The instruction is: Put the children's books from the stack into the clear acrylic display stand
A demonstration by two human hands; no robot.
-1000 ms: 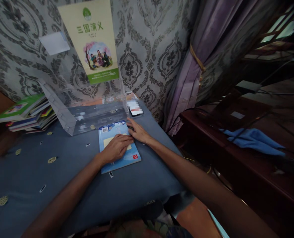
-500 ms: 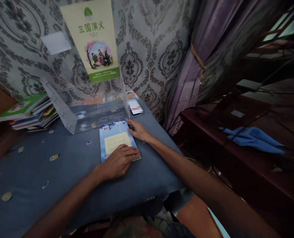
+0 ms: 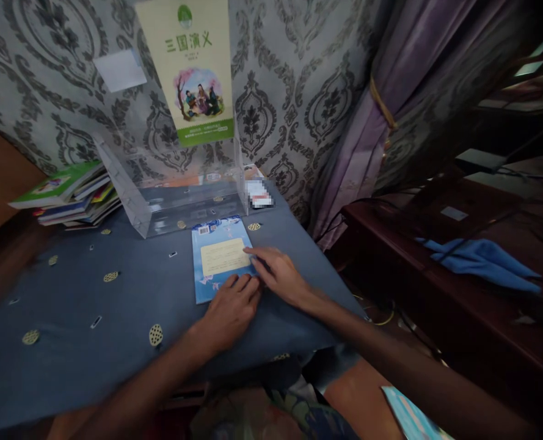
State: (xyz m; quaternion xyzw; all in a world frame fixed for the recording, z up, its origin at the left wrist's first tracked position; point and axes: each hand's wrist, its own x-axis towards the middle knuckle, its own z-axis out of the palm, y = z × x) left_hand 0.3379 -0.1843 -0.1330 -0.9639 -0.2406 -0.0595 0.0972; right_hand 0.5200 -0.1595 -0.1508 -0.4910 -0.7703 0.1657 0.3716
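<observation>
A thin blue book (image 3: 218,256) with a pale yellow panel lies flat on a table under a blue-grey patterned cloth (image 3: 92,293). My left hand (image 3: 231,310) rests palm down at the book's near right corner, fingers together and touching its edge. My right hand (image 3: 278,276) lies on the book's right edge, fingers stretched flat toward the yellow panel. Just beyond the book stands a clear acrylic box (image 3: 179,195), and a green-and-cream book (image 3: 193,67) is upright inside it.
A stack of colourful books (image 3: 69,195) sits at the back left by the patterned wall. Small cards (image 3: 258,194) lie right of the box. A purple curtain (image 3: 381,104) hangs at right, beside a dark wooden bench with a blue cloth (image 3: 482,260).
Both hands slid toward me along the book: the left off its middle to the near right corner, the right from the far corner to the right edge. The view shifted left.
</observation>
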